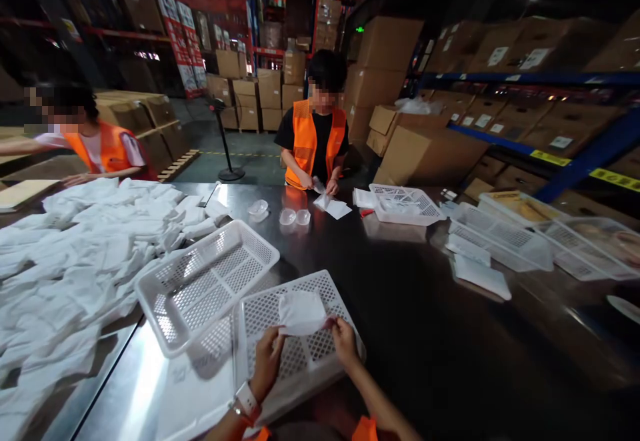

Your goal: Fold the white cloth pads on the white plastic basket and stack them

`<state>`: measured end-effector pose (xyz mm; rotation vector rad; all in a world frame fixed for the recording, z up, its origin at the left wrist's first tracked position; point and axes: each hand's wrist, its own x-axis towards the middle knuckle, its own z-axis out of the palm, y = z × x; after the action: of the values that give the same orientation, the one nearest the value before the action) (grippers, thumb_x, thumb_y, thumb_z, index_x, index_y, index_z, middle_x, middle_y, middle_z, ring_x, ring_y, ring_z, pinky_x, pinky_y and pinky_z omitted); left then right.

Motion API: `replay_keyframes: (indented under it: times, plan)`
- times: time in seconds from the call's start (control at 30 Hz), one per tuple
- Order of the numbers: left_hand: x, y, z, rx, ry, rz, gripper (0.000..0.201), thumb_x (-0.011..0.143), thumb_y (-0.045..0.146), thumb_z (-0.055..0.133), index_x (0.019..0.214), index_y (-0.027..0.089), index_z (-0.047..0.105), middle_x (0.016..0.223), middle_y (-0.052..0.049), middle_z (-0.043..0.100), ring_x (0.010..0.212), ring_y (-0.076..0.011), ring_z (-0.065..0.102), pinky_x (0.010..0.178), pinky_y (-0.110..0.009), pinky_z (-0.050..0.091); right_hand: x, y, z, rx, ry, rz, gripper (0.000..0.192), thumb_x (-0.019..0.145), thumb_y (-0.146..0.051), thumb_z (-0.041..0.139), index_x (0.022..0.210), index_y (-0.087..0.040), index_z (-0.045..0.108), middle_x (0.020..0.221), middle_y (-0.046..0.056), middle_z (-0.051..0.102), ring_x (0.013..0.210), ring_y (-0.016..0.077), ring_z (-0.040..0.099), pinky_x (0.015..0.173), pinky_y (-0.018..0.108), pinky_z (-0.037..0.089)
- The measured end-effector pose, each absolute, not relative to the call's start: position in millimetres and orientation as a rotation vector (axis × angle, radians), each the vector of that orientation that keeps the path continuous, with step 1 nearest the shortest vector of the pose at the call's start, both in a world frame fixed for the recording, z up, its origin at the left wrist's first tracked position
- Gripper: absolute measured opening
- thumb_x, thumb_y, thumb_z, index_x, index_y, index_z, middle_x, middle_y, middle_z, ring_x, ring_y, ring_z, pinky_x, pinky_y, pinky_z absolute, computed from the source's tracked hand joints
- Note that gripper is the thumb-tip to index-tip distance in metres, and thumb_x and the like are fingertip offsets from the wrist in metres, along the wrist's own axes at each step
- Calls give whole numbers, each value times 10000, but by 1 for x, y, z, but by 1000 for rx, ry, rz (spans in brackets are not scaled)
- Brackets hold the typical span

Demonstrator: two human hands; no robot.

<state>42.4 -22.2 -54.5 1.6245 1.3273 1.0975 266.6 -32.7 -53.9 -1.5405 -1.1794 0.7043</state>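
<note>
Nearest the camera, the left hand (267, 355), a white band at its wrist, and the right hand (344, 338) hold a small folded white cloth (301, 313) between them, each pinching a lower corner with fingers pressed together, the left at the near-left edge and the right at the right edge. The cloth hangs just above a white perforated basket (320, 354) that sits on the steel table (400, 307) directly before the person. A second white basket (205, 282) lies tilted against it to the left, overlapping its rim. Farther left, a large heap of white cloths (75, 254) covers the table's left side. Across the table, a co-worker in an orange vest (314, 135) handles a white piece near small clear cups (295, 216), with another basket (406, 203) beside them. A second person in an orange vest (107, 147) leans over the heap at far left. More baskets (500, 235) stand at right, below shelves of cardboard boxes (430, 151).
</note>
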Motion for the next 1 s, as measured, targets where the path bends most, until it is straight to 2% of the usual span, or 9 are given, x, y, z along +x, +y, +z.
replay_keyframes:
  times: [0.13,0.3,0.53,0.67,0.73,0.8,0.83,0.9,1.0]
  plan:
    - [66,-21,-41,1453,1546,1201,592,897,723,292,636,249,532,594,-46,623,573,-220,600,603,-353,507,255,-28,-53,-1643,-1126,530,592,850,-717,404,559,-222,545,505,43,593,496,166,534,513,274,456]
    - [66,-10,-45,1532,1665,1177,499,925,648,238,689,274,470,565,-34,567,509,-220,543,532,-346,422,251,-20,-53,-1750,-1123,338,619,846,-745,363,517,-229,461,447,-1,499,447,123,402,460,255,347]
    - [63,-3,-57,1595,1721,1097,289,917,428,324,702,277,445,567,-35,575,522,-225,570,538,-334,393,254,-9,-58,-1828,-1185,294,559,834,-674,406,484,-239,432,427,0,488,424,122,390,458,265,314]
    - [53,5,-54,1776,1779,938,285,908,329,363,643,263,442,532,-32,583,484,-212,581,511,-321,381,260,-1,-59,-1853,-1221,271,493,836,-634,454,581,-226,559,454,19,542,426,159,486,455,278,374]
    - [48,7,-47,1844,1795,902,291,910,324,407,640,250,485,544,-44,601,505,-227,605,512,-333,400,260,0,-56,-1846,-1239,241,463,861,-598,469,762,-188,660,603,72,657,550,215,615,529,309,479]
    - [49,9,-42,1994,1765,960,253,918,280,415,755,213,597,670,-73,673,622,-249,663,574,-359,474,257,-1,-52,-1800,-1331,193,404,890,-492,511,997,-149,696,925,159,742,841,288,703,733,373,566]
    - [53,10,-41,2124,1706,1007,251,917,230,400,868,193,644,786,-90,714,729,-257,694,652,-379,525,254,0,-50,-1752,-1429,187,368,903,-411,521,1097,-146,689,1093,177,728,1006,312,687,867,404,559]
    - [65,15,-45,2417,1514,1067,373,883,107,355,1084,177,662,1038,-107,742,977,-257,708,865,-429,568,247,2,-47,-1607,-1698,261,359,914,-236,482,1212,-163,668,1297,138,668,1234,304,596,1077,428,457]
    - [84,25,-65,2532,1421,965,511,820,30,337,1202,166,648,1254,-123,701,1231,-271,627,1063,-495,506,239,12,-46,-1523,-1887,525,465,862,-92,440,1277,-151,642,1400,79,608,1374,264,480,1196,437,304]
